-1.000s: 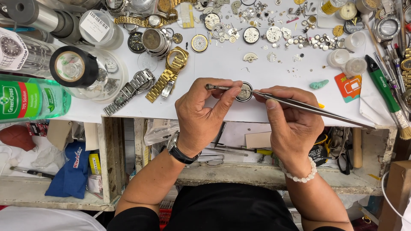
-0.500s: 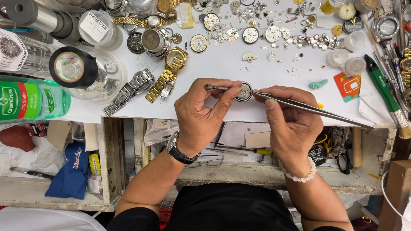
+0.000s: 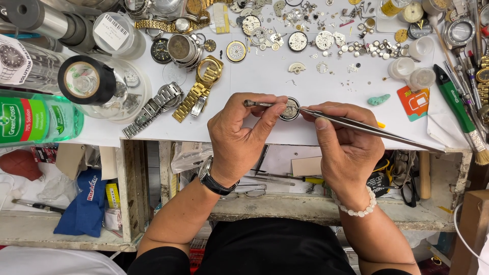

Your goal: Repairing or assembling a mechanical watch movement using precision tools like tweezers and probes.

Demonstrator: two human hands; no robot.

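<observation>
A white work surface (image 3: 265, 86) fills the upper frame, crowded with watch parts, a gold watch (image 3: 199, 86) and a green bottle (image 3: 35, 119) at left. At centre, the left hand (image 3: 239, 140) pinches a thin tool (image 3: 260, 104) over the round watch movement (image 3: 290, 109). The right hand (image 3: 346, 147) grips long tweezers (image 3: 367, 128), tips touching it, both wrists low.

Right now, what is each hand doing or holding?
Left hand: closed on a thin metal tool, its tip at the watch movement.
Right hand: closed on tweezers pointing at the same movement.
</observation>
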